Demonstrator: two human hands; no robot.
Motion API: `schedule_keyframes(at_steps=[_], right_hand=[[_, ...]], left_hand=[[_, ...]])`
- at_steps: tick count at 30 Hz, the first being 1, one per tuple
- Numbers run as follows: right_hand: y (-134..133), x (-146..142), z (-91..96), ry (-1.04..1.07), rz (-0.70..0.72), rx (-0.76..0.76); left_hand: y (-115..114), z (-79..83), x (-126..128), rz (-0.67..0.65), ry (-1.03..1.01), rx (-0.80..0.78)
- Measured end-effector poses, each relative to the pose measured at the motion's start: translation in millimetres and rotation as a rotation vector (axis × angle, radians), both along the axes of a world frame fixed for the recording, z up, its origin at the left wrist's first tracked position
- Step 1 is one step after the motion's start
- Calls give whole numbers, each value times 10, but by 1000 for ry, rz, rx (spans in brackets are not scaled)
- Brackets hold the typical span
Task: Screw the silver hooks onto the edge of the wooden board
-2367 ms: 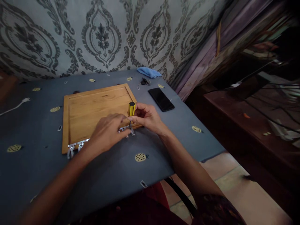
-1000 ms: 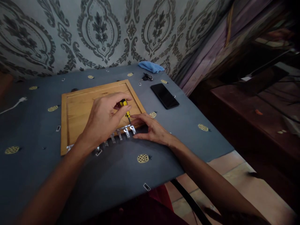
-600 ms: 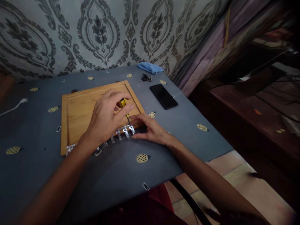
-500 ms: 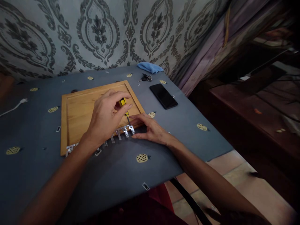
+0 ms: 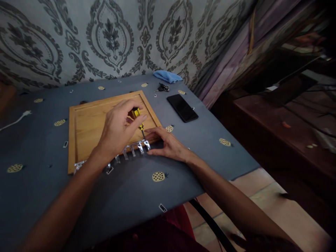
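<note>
My left hand [image 5: 118,122] is closed around the yellow-and-black handle of a screwdriver [image 5: 141,126], between thumb and fingers. Its shaft points down to the right end of a shiny metal hook rail [image 5: 133,147], which runs along the near edge of a wooden framed board [image 5: 91,122]. Several hooks hang from the rail over that edge, and my left forearm hides part of it. My right hand [image 5: 169,144] grips the rail's right end at the board's corner, thumb by the last hook and fingers above on the frame.
The board lies on a table with a grey-blue pineapple-print cloth [image 5: 183,185]. To its right are a black phone [image 5: 182,107], keys [image 5: 163,87] and a blue cloth [image 5: 168,76]. A white cable [image 5: 15,120] lies at left. A patterned curtain [image 5: 110,35] hangs behind.
The screwdriver handle has turned slightly in my left hand, its tip staying at the rail's right end. My right hand keeps its place. The view has shifted very slightly.
</note>
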State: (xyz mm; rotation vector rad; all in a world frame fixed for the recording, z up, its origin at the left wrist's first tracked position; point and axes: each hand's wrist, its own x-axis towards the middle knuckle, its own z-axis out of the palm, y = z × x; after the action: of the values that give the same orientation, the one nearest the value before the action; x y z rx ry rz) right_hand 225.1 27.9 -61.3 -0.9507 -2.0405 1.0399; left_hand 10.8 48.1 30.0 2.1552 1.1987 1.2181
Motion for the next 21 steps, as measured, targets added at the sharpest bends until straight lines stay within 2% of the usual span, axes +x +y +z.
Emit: schedule_keyframes(at_steps=[7,14,21], right_hand=[[-3,0,18,-26,-5,1],[-8,-2,13,-5,-14,0],[-2,-6,25,-23,-12,19]], left_hand=[[-6,-24,27,51,-17,-2],[19,-19,-14,-49,-56,-72],[-26,13,31,6,36,57]])
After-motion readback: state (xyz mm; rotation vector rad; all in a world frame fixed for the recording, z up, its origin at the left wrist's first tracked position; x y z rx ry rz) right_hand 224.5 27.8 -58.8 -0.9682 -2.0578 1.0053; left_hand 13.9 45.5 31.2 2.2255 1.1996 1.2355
